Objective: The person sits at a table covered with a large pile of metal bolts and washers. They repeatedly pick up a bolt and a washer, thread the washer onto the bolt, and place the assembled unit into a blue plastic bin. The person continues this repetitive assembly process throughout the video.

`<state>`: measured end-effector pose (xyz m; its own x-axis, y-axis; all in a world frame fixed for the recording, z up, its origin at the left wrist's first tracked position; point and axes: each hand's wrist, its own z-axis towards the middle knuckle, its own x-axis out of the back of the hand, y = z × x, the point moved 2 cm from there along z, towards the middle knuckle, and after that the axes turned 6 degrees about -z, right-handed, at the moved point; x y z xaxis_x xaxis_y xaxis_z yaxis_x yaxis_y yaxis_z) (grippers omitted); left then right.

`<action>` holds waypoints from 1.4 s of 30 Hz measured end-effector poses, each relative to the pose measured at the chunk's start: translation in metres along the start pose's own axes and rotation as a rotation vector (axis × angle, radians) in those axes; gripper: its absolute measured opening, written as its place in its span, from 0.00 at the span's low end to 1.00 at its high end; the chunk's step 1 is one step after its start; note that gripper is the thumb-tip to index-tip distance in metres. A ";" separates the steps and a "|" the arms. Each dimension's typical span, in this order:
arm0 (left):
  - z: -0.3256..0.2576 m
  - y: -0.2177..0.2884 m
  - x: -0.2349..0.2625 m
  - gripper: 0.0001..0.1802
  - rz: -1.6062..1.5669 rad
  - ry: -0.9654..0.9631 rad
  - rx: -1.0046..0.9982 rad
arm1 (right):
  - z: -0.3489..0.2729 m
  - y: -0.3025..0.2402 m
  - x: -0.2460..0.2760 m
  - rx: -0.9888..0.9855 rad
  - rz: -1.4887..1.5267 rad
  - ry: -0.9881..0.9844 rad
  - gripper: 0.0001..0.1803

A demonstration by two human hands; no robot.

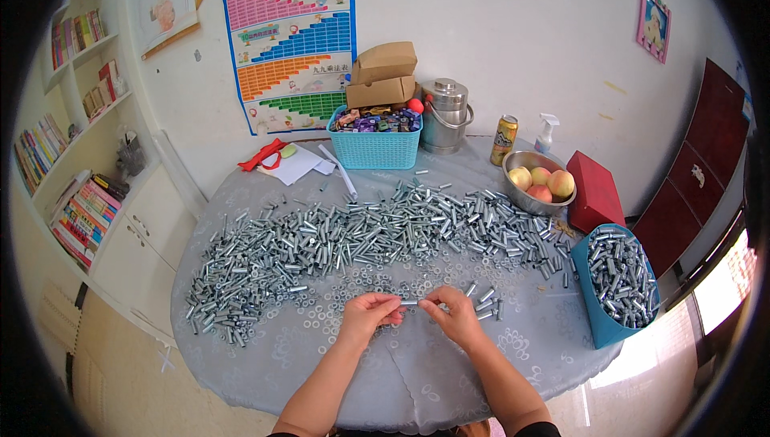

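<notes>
Between my two hands, just above the near part of the table, a short silvery metal bolt (410, 302) lies level. My left hand (371, 313) pinches its left end with thumb and fingertips. At the other end, the fingers of my right hand (451, 313) are closed on it. Small details on the bolt are too fine to make out. Loose washers and nuts (321, 317) are scattered around and beyond my left hand. Several similar bolts (487, 305) lie just right of my right hand. Beyond both hands spreads a wide heap of metal bolts and sleeves (353, 232).
A blue bin (598, 317) full of bolts stands at the right edge of the grey-covered table (401, 393). Farther back are a steel bowl (533, 200) of fruit, a red box (594, 192), a can (504, 140), a spray bottle (545, 136), a steel canister (443, 116) and a turquoise basket (374, 151).
</notes>
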<state>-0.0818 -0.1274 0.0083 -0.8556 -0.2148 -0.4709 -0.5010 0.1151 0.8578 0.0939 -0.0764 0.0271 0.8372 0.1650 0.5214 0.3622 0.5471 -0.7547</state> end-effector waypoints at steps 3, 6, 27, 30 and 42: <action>-0.005 0.005 -0.010 0.08 0.104 -0.079 -0.093 | -0.004 0.017 -0.001 -0.274 0.135 -0.139 0.16; -0.005 0.001 -0.014 0.08 0.044 -0.137 -0.088 | -0.005 0.023 -0.005 -0.459 0.074 -0.221 0.21; 0.002 -0.009 -0.003 0.09 -0.081 0.093 -0.028 | -0.003 0.002 0.000 -0.166 0.281 -0.097 0.14; 0.002 -0.013 -0.009 0.09 -0.058 0.052 -0.046 | -0.003 -0.001 -0.001 -0.108 0.315 -0.066 0.14; -0.010 -0.019 -0.031 0.07 0.375 -0.046 -0.375 | 0.002 0.039 0.016 -0.320 0.256 -0.004 0.11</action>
<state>-0.0444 -0.1324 0.0084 -0.9760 -0.1822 -0.1190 -0.0857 -0.1809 0.9798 0.1204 -0.0507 0.0075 0.9154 0.2666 0.3017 0.2521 0.2048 -0.9458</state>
